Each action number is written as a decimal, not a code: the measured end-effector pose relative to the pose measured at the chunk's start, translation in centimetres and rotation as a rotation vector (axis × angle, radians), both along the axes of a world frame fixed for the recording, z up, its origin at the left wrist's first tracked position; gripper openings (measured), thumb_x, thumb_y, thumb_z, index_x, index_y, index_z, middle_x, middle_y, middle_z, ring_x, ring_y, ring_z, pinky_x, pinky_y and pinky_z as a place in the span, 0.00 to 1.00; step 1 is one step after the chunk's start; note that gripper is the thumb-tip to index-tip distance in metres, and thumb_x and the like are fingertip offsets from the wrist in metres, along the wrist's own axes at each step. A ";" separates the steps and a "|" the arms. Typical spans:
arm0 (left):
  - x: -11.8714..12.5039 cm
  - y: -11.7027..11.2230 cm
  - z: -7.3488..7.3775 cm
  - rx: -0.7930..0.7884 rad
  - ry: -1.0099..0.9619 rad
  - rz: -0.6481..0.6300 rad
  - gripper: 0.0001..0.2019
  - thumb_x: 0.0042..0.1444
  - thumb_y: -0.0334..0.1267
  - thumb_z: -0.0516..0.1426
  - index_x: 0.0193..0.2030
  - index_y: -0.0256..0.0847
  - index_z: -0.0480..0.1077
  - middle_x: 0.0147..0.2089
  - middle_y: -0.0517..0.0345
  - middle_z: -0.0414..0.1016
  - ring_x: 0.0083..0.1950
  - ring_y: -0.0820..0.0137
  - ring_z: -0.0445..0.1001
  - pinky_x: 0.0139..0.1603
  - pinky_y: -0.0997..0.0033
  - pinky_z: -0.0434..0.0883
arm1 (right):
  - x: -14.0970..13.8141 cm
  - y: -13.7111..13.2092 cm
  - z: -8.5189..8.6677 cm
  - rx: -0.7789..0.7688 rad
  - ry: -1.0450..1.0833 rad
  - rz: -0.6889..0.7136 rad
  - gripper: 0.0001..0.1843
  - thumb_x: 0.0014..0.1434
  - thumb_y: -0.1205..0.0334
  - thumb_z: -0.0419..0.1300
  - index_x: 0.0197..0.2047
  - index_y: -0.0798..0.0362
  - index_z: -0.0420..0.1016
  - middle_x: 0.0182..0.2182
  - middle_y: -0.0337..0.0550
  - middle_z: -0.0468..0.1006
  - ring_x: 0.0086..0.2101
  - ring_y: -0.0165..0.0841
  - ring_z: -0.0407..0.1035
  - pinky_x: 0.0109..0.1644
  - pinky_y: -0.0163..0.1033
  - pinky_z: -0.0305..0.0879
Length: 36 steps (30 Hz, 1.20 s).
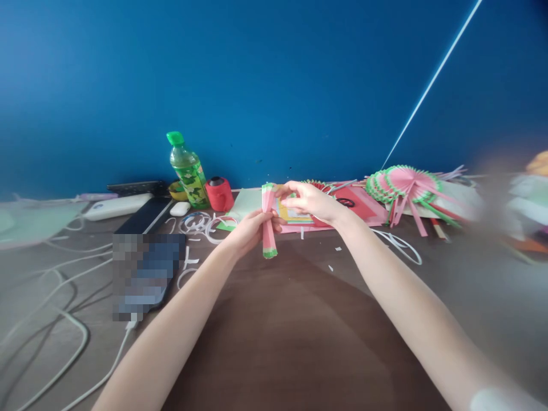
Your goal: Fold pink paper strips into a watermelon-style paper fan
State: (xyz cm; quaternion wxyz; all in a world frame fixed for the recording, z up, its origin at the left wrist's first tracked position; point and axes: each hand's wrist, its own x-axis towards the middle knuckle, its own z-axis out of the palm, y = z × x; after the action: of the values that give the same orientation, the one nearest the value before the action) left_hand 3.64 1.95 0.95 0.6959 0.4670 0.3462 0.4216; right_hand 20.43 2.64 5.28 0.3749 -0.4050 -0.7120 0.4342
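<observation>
A pleated strip of pink paper with green ends (268, 228) stands nearly upright in front of me, folded narrow and pinched at its middle. My left hand (253, 227) is closed around it, thumb across the front and fingertips showing on the right side. Beside the upper part of the strip is my right hand (310, 200), its fingers bent and apart, the fingertips close to the paper's right edge. Whether they touch the paper I cannot tell.
Pink and green paper fans (405, 185) lie at the back right. Behind my hands are red and pink sheets (368, 208). A green-capped bottle (188, 177), a red mug-like object (219, 194), a phone (149, 274) and white cables (81, 325) are left. A blue wall (274, 85) rises behind.
</observation>
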 end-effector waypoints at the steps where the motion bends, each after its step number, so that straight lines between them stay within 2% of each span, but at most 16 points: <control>1: 0.0 0.0 0.1 0.006 0.007 0.011 0.06 0.55 0.27 0.49 0.30 0.34 0.65 0.28 0.51 0.75 0.27 0.73 0.71 0.36 0.70 0.68 | -0.1 0.0 0.0 0.069 -0.102 -0.045 0.09 0.49 0.68 0.57 0.37 0.57 0.72 0.37 0.44 0.74 0.24 0.24 0.59 0.26 0.32 0.54; 3: -0.1 0.1 0.2 0.018 0.023 0.025 0.06 0.56 0.27 0.49 0.30 0.34 0.65 0.28 0.52 0.75 0.26 0.73 0.72 0.36 0.70 0.69 | -0.2 -0.2 0.1 0.140 -0.295 -0.072 0.05 0.49 0.66 0.59 0.31 0.57 0.73 0.31 0.44 0.75 0.29 0.28 0.64 0.31 0.34 0.57; 6: -0.2 0.2 0.2 0.002 0.053 0.063 0.05 0.56 0.28 0.49 0.32 0.34 0.65 0.27 0.53 0.74 0.26 0.73 0.72 0.37 0.69 0.69 | -0.2 -0.2 0.2 0.128 -0.402 -0.046 0.05 0.50 0.66 0.58 0.25 0.57 0.72 0.22 0.40 0.72 0.25 0.28 0.63 0.30 0.35 0.56; 10: -0.4 0.3 -0.2 -0.076 0.048 0.191 0.03 0.55 0.27 0.50 0.35 0.34 0.65 0.22 0.60 0.68 0.24 0.75 0.70 0.35 0.69 0.70 | -0.1 -0.3 0.4 0.104 -0.179 -0.150 0.05 0.52 0.67 0.57 0.27 0.57 0.71 0.16 0.34 0.64 0.18 0.23 0.55 0.24 0.33 0.51; 12: -0.4 0.3 -0.5 -0.097 0.023 0.206 0.03 0.55 0.27 0.51 0.35 0.34 0.64 0.19 0.65 0.62 0.21 0.76 0.68 0.33 0.70 0.71 | -0.3 -0.6 0.7 0.081 -0.052 -0.165 0.06 0.54 0.66 0.56 0.28 0.57 0.71 0.14 0.31 0.59 0.17 0.22 0.50 0.22 0.33 0.47; 15: 0.0 0.3 -1.0 -0.139 -0.012 0.117 0.05 0.52 0.27 0.51 0.36 0.35 0.65 0.19 0.67 0.59 0.21 0.76 0.66 0.34 0.67 0.72 | -1.2 -1.7 1.3 0.079 0.069 -0.083 0.07 0.56 0.63 0.57 0.30 0.57 0.71 0.14 0.31 0.58 0.16 0.21 0.48 0.21 0.32 0.45; 17: 0.3 0.1 -1.3 -0.148 -0.048 0.033 0.06 0.49 0.26 0.52 0.34 0.36 0.64 0.20 0.66 0.61 0.23 0.75 0.67 0.37 0.65 0.72 | -2.0 -2.6 1.7 0.088 0.152 0.043 0.08 0.57 0.59 0.57 0.34 0.55 0.72 0.16 0.31 0.60 0.17 0.22 0.50 0.21 0.32 0.47; 20: 0.9 -0.4 -1.5 -0.081 -0.041 -0.097 0.06 0.44 0.25 0.55 0.30 0.36 0.64 0.23 0.61 0.66 0.27 0.74 0.68 0.37 0.67 0.70 | -2.8 -3.6 1.9 0.099 0.229 0.147 0.09 0.59 0.55 0.55 0.36 0.52 0.71 0.18 0.32 0.61 0.18 0.22 0.51 0.22 0.31 0.50; 24: 1.2 -1.0 -1.5 0.040 -0.032 -0.279 0.09 0.41 0.27 0.61 0.29 0.37 0.65 0.29 0.59 0.67 0.33 0.73 0.69 0.40 0.69 0.67 | -2.8 -3.2 1.3 0.053 0.165 0.137 0.09 0.59 0.58 0.54 0.36 0.53 0.72 0.14 0.30 0.60 0.17 0.23 0.52 0.23 0.32 0.54; 27: 1.0 -1.1 -1.2 0.066 -0.125 -0.326 0.13 0.40 0.35 0.66 0.31 0.38 0.66 0.30 0.60 0.66 0.34 0.74 0.67 0.43 0.68 0.67 | -2.4 -2.3 0.9 0.011 0.081 0.069 0.07 0.58 0.63 0.54 0.34 0.56 0.72 0.13 0.31 0.61 0.17 0.23 0.55 0.24 0.32 0.55; 30: 0.9 -1.0 -0.7 0.037 -0.221 -0.302 0.18 0.40 0.49 0.65 0.29 0.40 0.65 0.28 0.62 0.63 0.30 0.76 0.64 0.43 0.68 0.67 | -2.0 -2.0 0.9 -0.020 -0.023 -0.002 0.06 0.56 0.66 0.55 0.32 0.58 0.72 0.14 0.32 0.63 0.18 0.23 0.58 0.25 0.32 0.55; 32: 0.9 -0.8 -0.2 -0.008 -0.219 -0.245 0.19 0.46 0.55 0.60 0.30 0.40 0.64 0.27 0.63 0.61 0.28 0.77 0.63 0.39 0.71 0.68 | -1.9 -1.9 1.0 -0.019 -0.090 -0.034 0.06 0.55 0.68 0.55 0.28 0.58 0.71 0.14 0.32 0.64 0.18 0.22 0.57 0.25 0.32 0.54; 36: 0.9 -0.3 0.3 -0.093 -0.242 -0.107 0.20 0.57 0.55 0.48 0.29 0.38 0.63 0.23 0.64 0.58 0.23 0.78 0.61 0.31 0.76 0.65 | -1.5 -1.8 0.9 -0.008 -0.166 -0.053 0.11 0.55 0.69 0.55 0.21 0.58 0.67 0.13 0.33 0.65 0.16 0.20 0.54 0.24 0.32 0.51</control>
State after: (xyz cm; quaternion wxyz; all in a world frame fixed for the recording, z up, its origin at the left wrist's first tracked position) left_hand 4.53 1.67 1.23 0.7751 0.3976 0.2533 0.4206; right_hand 18.90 0.82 6.22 0.3241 -0.4599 -0.7280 0.3919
